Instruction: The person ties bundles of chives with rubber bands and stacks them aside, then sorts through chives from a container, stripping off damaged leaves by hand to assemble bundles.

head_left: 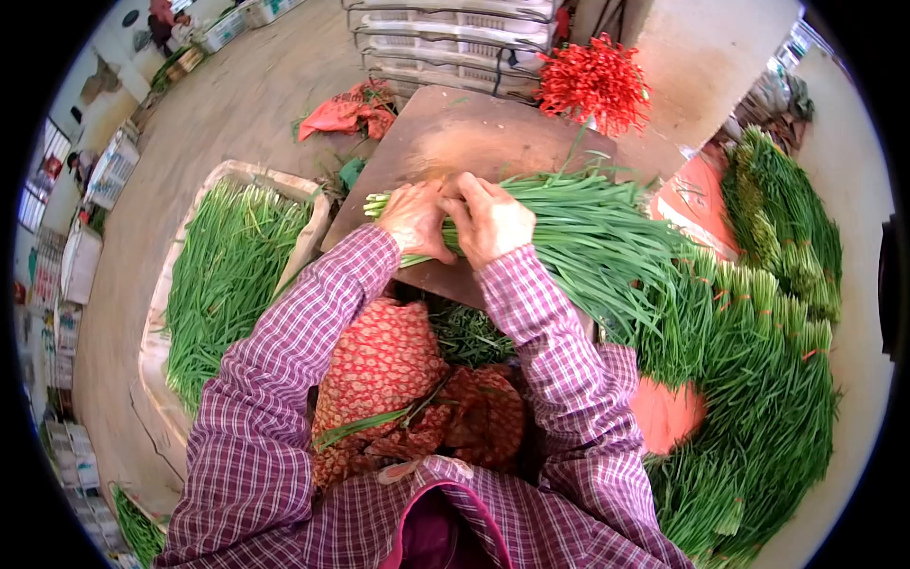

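Note:
A thick bunch of garlic chives (578,218) lies across the brown board (455,123), its pale cut ends to the left and its leaves spreading right. Near the cut ends, my left hand (414,220) is wrapped over the bunch and presses it together. Close beside it, my right hand (489,218) is closed in a pinch above the stems, its fingertips meeting near my left thumb. Whatever sits between those fingertips is hidden. Beyond the board's far right corner stands a dense cluster of red ties (595,83).
At left, a pale crate (152,332) holds loose chives (232,266). Tied bundles (758,379) are piled at right on orange sheeting (668,412). Stacked white crates (455,43) rise behind the board. An orange-red bag (346,114) lies on the floor (256,114).

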### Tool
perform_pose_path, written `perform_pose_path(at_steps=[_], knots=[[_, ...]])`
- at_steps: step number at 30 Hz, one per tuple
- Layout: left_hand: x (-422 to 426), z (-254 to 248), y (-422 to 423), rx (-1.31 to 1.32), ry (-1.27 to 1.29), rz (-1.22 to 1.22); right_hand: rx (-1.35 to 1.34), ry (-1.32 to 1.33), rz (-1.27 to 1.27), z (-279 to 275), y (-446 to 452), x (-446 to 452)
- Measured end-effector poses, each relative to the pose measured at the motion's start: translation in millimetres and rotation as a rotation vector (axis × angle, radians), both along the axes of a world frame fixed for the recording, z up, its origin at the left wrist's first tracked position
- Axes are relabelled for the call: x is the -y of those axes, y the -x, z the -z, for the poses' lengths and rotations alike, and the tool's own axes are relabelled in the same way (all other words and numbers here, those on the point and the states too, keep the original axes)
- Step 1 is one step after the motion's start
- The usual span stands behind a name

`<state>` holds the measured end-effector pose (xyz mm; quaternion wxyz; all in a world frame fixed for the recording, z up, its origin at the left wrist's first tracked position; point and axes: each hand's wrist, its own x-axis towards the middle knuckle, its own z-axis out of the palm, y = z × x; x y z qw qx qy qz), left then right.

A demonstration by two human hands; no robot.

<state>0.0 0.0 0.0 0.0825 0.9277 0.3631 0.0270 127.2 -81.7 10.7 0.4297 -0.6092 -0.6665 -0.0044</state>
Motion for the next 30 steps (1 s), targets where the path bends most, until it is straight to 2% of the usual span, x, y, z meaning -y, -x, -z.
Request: perform_pose_path(at_steps=[1, 3, 5, 6, 7, 9, 10, 12, 14, 15, 17, 18, 19, 20, 22, 23, 24, 25, 27, 30], knots=[[-6.2, 0.5, 0.5, 0.019, 0.066, -0.001, -0.053, 0.061, 0.043, -1.5, 5.9, -4.6], [0.8, -6.9, -12.1, 0.051, 0.103, 0.003, -0.03, -0.06, 0.069, 5.2, -1.3, -5.6], [6.3, -14.8, -9.2, 0.082, 0.056, 0.053, -0.442, 0.061, 0.003, 15.7, 3.4, -13.0], [8.9, -15.4, -7.9, 0.007, 0.174, 0.031, -0.577, -0.009, -0.066, 16.2, 7.5, -10.1], [10.1, -15.5, -6.6, 0.01, 0.175, 0.032, -0.573, -0.008, -0.065, 16.9, 5.8, -7.1], [9.4, -22.5, -4.6, 0.006, 0.049, 0.091, -1.068, 0.076, -0.116, 13.5, -6.5, 0.6], [13.7, -43.9, -0.7, 0.102, 0.123, 0.13, -1.137, -0.004, -0.218, 12.2, -14.9, 5.5], [14.4, -75.8, 12.6, 0.642, 0.305, 0.238, -1.135, -0.034, -0.302, 3.3, -31.5, 19.9], [17.8, -110.6, 36.5, 0.845, 0.27, 0.007, -1.169, -0.033, -0.373, -16.0, -47.1, 43.3], [16.5, -115.5, 51.5, 1.02, 0.419, -0.077, -1.18, -0.038, -0.421, -25.9, -55.2, 53.0], [-0.4, -91.3, 86.9, 0.971, 0.927, -0.175, -1.255, -0.06, -0.536, -42.2, -67.0, 70.7], [32.4, -83.7, 74.2, 0.927, 0.916, -0.273, -1.299, -0.089, -0.595, -46.9, -71.1, 77.0], [50.1, -63.2, 66.1, 0.859, 1.079, -0.241, -1.343, -0.119, -0.655, -51.4, -72.7, 82.6], [64.7, -36.5, 56.5, 0.825, 1.397, -0.096, -1.384, -0.102, -0.702, -57.0, -71.8, 91.7], [100.5, 5.5, 29.2, 0.769, 2.038, 0.232, -1.372, -0.067, -0.754, -63.0, -65.8, 101.0], [115.7, 15.7, 16.0, 0.752, 2.247, 0.343, -1.361, -0.022, -0.808, -65.6, -59.6, 106.1], [129.1, 21.2, 5.0, 0.796, 2.345, 0.429, -1.377, -0.002, -0.855, -70.7, -49.2, 111.7], [136.2, 17.3, -5.2, 0.904, 2.382, 0.497, -1.338, 0.059, -0.84, -75.4, -40.4, 118.7], [141.8, 9.5, -23.3, 1.135, 2.349, 0.606, -1.071, 0.252, -0.793, -89.5, -26.3, 134.5], [130.5, -13.0, -28.8, 1.427, 2.15, 0.662, -0.615, 0.335, -0.768, -110.9, -13.6, 161.2]])
